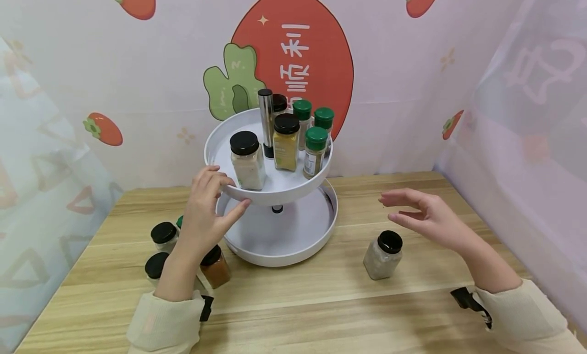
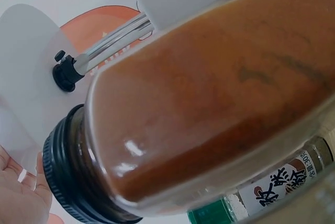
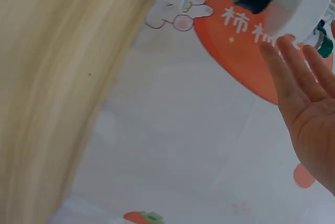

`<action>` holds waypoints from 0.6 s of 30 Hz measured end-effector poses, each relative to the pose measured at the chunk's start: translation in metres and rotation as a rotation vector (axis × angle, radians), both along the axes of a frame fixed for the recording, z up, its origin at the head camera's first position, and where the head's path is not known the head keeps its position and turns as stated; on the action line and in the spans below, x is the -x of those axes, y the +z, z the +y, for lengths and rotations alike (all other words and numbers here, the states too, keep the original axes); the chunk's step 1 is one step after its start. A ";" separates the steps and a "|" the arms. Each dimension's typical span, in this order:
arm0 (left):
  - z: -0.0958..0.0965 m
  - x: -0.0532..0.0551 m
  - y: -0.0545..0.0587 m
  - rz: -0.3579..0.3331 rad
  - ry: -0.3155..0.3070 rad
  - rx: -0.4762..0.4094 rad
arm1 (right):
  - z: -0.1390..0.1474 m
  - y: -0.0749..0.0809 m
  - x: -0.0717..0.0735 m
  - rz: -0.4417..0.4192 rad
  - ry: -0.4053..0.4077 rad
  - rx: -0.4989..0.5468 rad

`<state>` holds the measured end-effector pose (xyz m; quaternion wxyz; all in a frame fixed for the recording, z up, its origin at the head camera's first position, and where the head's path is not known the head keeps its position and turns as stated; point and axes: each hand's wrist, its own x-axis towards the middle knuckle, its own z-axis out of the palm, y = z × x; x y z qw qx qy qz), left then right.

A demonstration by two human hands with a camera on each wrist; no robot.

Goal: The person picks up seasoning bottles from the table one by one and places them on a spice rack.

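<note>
My left hand [image 1: 208, 211] is at the front left rim of the white upper tray [image 1: 284, 193] of a two-tier stand, fingers over the edge and thumb below it. On that tray stand a black-lidded jar of pale powder [image 1: 249, 168], a yellow spice jar [image 1: 286, 147], a slim silver-and-black cylinder [image 1: 266, 119] and several green-capped shakers [image 1: 315, 155]. Off to the right, my right hand [image 1: 431, 219] hovers with fingers loosely bent and nothing in them. Just below it, a black-topped jar of greyish contents [image 1: 382, 257] sits on the table.
The lower white tray [image 1: 279, 239] lies beneath the upper one. Left of the stand are black-lidded jars [image 1: 164, 234], partly behind my left forearm, and a reddish-brown spice jar [image 1: 216, 272], large in the left wrist view. A printed cloth [image 1: 390, 89] hangs behind the wooden table [image 1: 321, 318].
</note>
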<state>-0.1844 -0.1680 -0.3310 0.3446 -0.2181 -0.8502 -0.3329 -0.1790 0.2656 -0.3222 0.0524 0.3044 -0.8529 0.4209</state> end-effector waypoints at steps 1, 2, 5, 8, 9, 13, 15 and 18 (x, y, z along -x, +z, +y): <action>0.000 0.000 0.000 -0.001 0.001 0.000 | 0.002 -0.004 0.000 -0.008 0.008 -0.003; 0.000 0.000 0.000 -0.001 0.000 0.000 | 0.004 -0.007 0.001 -0.017 0.017 -0.003; 0.000 0.000 0.000 -0.001 0.001 -0.002 | 0.009 -0.018 0.001 -0.046 0.053 -0.010; 0.000 0.000 0.000 0.001 0.001 -0.003 | 0.013 -0.027 0.001 -0.074 0.085 -0.024; 0.000 0.000 0.000 0.002 0.001 -0.003 | 0.014 -0.030 0.000 -0.078 0.090 -0.033; 0.001 0.000 0.001 0.006 0.000 -0.004 | 0.016 -0.040 -0.001 -0.079 0.104 -0.072; 0.001 0.000 0.001 0.005 0.001 -0.003 | 0.017 -0.044 -0.001 -0.070 0.112 -0.097; 0.001 0.000 0.001 0.001 0.001 -0.003 | 0.018 -0.049 -0.001 -0.065 0.127 -0.128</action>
